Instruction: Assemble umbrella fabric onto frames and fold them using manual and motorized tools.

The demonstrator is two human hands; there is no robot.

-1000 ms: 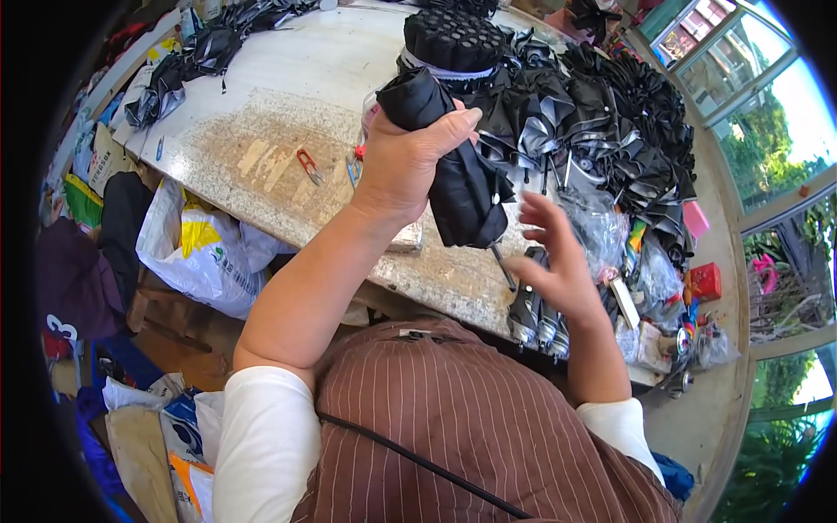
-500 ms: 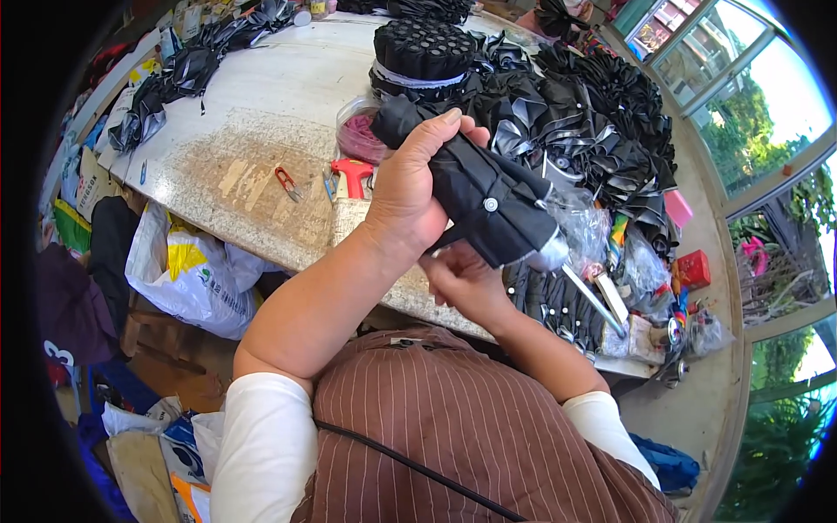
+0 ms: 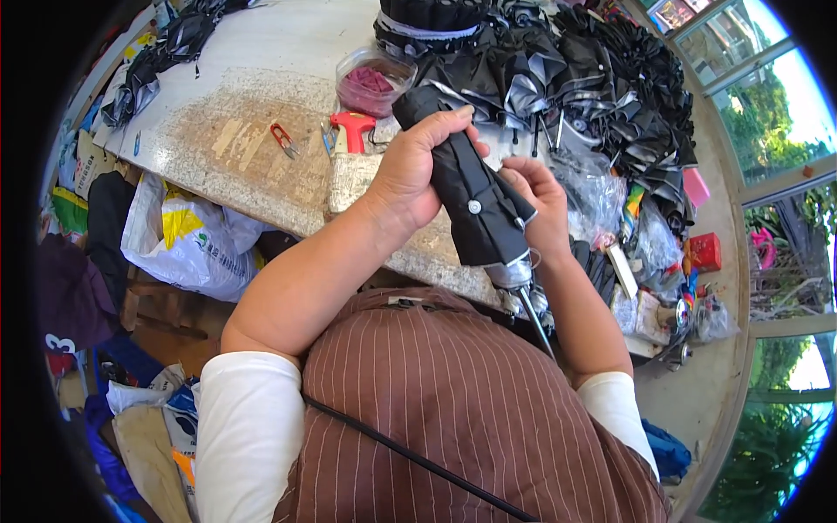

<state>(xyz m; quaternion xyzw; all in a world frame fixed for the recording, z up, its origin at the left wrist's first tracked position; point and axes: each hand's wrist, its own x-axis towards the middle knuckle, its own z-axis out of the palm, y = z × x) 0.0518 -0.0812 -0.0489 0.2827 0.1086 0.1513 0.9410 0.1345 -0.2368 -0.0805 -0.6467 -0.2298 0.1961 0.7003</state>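
A folded black umbrella [image 3: 471, 179] hangs at a slant over the table's near edge. Its silver-lined end is lowest, and a bare metal shaft [image 3: 535, 321] sticks out of it toward my apron. A round metallic snap shows on the side of the cloth. Wrapped around the upper part from the left is my left hand [image 3: 410, 174], with the thumb lying along the top. My right hand [image 3: 542, 205] is at the umbrella's right side, thumb and fingers closed at the edge of a cloth fold. Part of its grip is hidden behind the cloth.
Beyond my left hand lie a red-and-white glue gun [image 3: 354, 131], red-handled snips [image 3: 283, 139] and a clear tub [image 3: 384, 59] of dark red strips. Black umbrellas [image 3: 602, 83] are heaped at the far right. A white sack [image 3: 192, 261] stands left of the table, clear plastic bags [image 3: 654, 240] at right.
The umbrella has turned so its shaft points more steeply down toward me. My right hand has moved from beneath it up to its right side. My left hand keeps its hold.
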